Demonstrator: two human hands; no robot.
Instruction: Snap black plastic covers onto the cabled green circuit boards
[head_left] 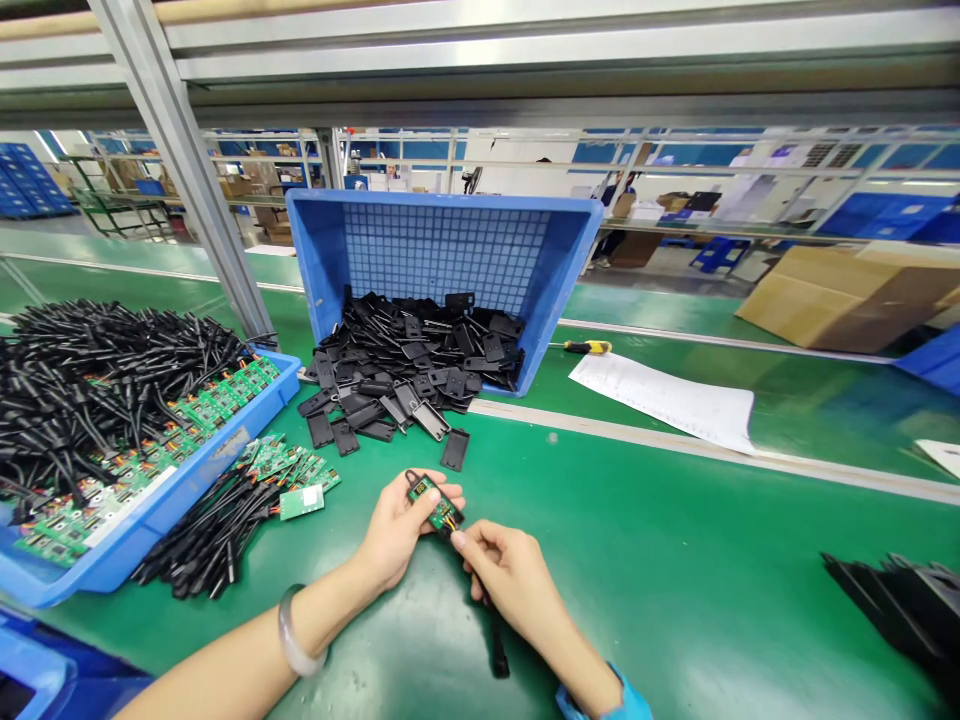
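Observation:
My left hand [395, 530] grips a small black plastic housing with a green circuit board [433, 504] lying in it. My right hand [501, 570] pinches the board's wired end, where a black cable [495, 640] runs down under the palm onto the green table [675, 560]. Just behind my hands lie loose black housings [454, 449] spilled from a tipped blue crate [450, 250]. To the left, several green boards with black cables [247, 490] lie on the table.
A blue tray [187, 470] at the left holds many cabled circuit boards. A sheet of paper [667, 397] and a yellow-handled screwdriver [587, 347] lie right of the crate. Cardboard boxes [840, 295] stand at the far right. Black parts [900, 610] sit at the right edge.

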